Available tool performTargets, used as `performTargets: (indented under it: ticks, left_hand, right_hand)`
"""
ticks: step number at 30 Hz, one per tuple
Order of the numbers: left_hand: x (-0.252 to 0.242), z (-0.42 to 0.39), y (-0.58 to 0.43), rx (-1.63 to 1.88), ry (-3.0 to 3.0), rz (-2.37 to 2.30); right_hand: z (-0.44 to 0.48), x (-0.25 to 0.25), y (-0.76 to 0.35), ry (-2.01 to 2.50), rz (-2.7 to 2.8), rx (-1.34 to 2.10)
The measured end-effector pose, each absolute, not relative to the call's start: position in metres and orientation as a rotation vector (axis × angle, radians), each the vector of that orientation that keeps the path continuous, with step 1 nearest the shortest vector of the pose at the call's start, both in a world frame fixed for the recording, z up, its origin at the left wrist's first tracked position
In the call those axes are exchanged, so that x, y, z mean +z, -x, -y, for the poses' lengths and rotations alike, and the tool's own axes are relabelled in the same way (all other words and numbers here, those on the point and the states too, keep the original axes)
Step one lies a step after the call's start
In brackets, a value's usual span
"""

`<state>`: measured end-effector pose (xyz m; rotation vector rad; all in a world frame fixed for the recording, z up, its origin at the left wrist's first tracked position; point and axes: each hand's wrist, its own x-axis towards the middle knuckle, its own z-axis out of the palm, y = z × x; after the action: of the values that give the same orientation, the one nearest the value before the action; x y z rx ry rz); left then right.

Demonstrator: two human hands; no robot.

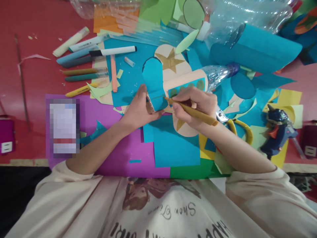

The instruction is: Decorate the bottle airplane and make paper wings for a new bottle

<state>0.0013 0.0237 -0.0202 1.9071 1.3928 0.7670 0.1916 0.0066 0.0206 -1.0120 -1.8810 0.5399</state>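
Note:
A plastic bottle (219,76) lies sideways, wrapped in pale pink and blue paper, with its dark blue cap pointing right. My left hand (135,110) grips its bottom end, thumb and fingers on either side of the blue paper (156,96) there. In my right hand (195,103) is an ochre marker (201,116), pinched like a pen, its tip at the edge of that blue paper. Pale pink rounded pieces with a gold star (170,60) stick out above and below the bottle. A blue strip with green dots (201,84) runs along its side, partly behind my right fingers.
Several markers (86,71) lie at the left, above a phone with a blurred screen (63,129). Yellow-handled scissors (231,125) and a dark blue glue gun (278,132) are at the right. Coloured paper and scraps cover the middle; clear plastic bottles (252,16) lie at the back.

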Motion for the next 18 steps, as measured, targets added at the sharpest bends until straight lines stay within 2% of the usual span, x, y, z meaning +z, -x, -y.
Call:
performTargets:
  ticks: [18]
  left_hand:
    - [-0.0177,-0.0235,-0.0039,0.741,-1.775,-1.309]
  right_hand:
    - [-0.0060,0.0270,-0.1916,0.864,2.052,0.419]
